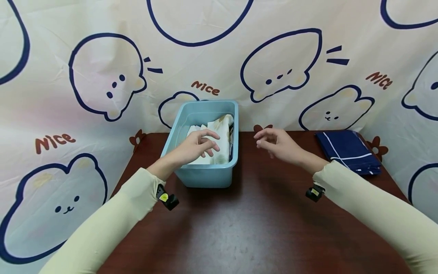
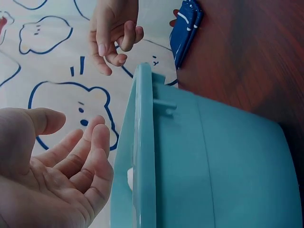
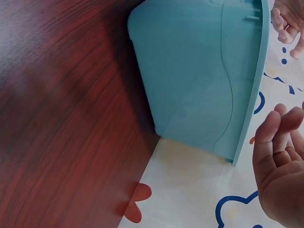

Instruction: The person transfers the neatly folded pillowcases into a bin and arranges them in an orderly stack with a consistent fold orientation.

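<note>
A light-blue plastic bin (image 1: 205, 177) stands toward the back of the table, with white cloth (image 1: 220, 133) marked by brownish patches lying inside. Over the bin's front left part hovers my left hand (image 1: 196, 146), its fingers loosely bent and nothing in them. My right hand (image 1: 278, 144) is held in the air to the right of the bin, fingers relaxed and holding nothing. In the left wrist view, the left palm (image 2: 61, 175) faces up beside the bin's rim (image 2: 144, 156). The right wrist view has the right hand (image 3: 282, 161) apart from the bin's side wall (image 3: 190, 71).
A folded navy cloth with white stripes (image 1: 347, 150) lies at the table's back right corner. The dark reddish-brown wooden table (image 1: 219, 232) runs back to a cartoon-printed curtain (image 1: 219, 64), which also hangs along both sides.
</note>
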### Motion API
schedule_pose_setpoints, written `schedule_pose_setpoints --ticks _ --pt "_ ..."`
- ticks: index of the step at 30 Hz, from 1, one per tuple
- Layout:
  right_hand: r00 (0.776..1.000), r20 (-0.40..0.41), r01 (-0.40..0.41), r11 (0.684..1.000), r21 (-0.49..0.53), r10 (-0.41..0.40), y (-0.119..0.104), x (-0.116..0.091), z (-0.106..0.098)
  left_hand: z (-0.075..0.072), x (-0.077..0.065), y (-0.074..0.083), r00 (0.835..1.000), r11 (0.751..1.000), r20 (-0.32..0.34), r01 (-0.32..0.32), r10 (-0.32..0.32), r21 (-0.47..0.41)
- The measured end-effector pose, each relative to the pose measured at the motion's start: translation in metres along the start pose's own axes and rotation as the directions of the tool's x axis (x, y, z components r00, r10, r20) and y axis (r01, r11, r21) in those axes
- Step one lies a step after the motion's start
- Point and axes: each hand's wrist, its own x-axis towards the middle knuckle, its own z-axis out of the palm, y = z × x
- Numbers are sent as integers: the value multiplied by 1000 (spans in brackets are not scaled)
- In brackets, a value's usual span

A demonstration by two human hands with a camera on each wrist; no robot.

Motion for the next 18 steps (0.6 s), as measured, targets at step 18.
schedule_pose_setpoints --ticks 18 --pt "1000 -3 -14 1000 -12 14 18 -22 -18 25 0 19 998 997 41 -44 46 -56"
